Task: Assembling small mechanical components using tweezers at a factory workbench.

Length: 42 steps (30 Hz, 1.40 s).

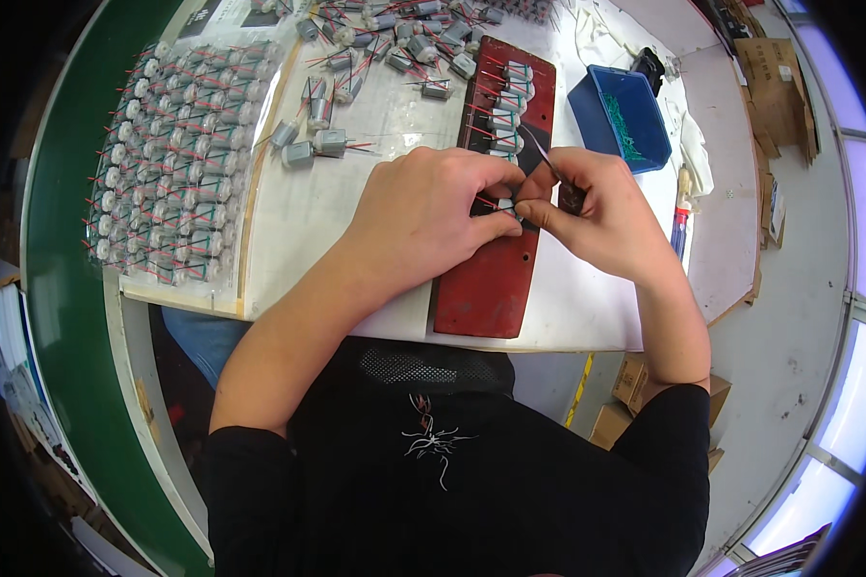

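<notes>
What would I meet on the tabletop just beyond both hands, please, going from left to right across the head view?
Rows of small motors → loose motors → red board → blue bin.

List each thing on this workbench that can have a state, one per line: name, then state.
Left hand: closed around a motor, partly hidden
Right hand: closed, thumb near that motor
Slim tool: gripped in the right hand
Red board: flat, partly filled
Board motors: lined up
Loose motors: scattered
Left-side motors: arranged in rows
Blue bin: open, holding green pieces
White cloth: crumpled
</notes>
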### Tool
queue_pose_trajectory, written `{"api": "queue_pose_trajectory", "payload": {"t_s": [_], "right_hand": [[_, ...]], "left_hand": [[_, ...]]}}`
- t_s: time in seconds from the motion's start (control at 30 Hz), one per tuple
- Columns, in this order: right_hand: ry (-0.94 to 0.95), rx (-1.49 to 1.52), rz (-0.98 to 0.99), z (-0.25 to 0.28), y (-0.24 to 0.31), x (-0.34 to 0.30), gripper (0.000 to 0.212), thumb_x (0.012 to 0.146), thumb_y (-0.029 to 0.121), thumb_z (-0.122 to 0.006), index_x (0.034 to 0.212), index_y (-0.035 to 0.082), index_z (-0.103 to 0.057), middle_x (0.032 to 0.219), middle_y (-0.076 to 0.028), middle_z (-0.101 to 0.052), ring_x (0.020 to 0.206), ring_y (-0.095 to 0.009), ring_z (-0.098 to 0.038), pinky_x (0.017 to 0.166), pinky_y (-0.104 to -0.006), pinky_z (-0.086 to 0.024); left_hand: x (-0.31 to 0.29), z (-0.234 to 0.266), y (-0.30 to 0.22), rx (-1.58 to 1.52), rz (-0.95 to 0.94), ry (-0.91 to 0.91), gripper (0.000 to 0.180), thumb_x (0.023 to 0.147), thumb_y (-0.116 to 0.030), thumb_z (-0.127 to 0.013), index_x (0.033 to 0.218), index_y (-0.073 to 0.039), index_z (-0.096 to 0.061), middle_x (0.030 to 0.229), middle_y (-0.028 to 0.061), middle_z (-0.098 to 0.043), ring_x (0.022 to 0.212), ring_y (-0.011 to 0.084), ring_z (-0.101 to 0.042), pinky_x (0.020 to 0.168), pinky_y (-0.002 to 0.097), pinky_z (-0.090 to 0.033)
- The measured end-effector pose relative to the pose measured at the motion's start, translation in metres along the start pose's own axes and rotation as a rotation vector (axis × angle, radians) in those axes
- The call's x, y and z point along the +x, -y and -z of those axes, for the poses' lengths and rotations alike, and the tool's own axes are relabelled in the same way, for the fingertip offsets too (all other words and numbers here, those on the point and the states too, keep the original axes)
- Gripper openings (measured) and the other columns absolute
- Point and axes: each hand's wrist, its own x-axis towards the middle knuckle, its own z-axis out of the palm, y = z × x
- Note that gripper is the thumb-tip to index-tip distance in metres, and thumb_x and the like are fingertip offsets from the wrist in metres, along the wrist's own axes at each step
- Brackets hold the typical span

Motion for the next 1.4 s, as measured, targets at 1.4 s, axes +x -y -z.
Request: {"api": "queue_pose_trajectory", "payload": {"t_s": [1.4], "right_hand": [[-0.104, -0.675, 0.266, -0.02, -0.044, -0.017, 0.046, 0.105, 0.04, -0.055, 0.074, 0.007, -0.063, 0.066, -0.012, -0.064, 0.056, -0.034, -0.063, 0.05, -0.0435, -0.049]], "left_hand": [[0.003, -0.002, -0.001, -0.079, -0.029, -0.019, 0.021, 0.077, -0.014, -0.081, 0.096, -0.003, -0.08, 0.087, 0.0105, -0.074, 0.075, 0.0264, -0.07, 0.07, 0.0335, -0.055]]}}
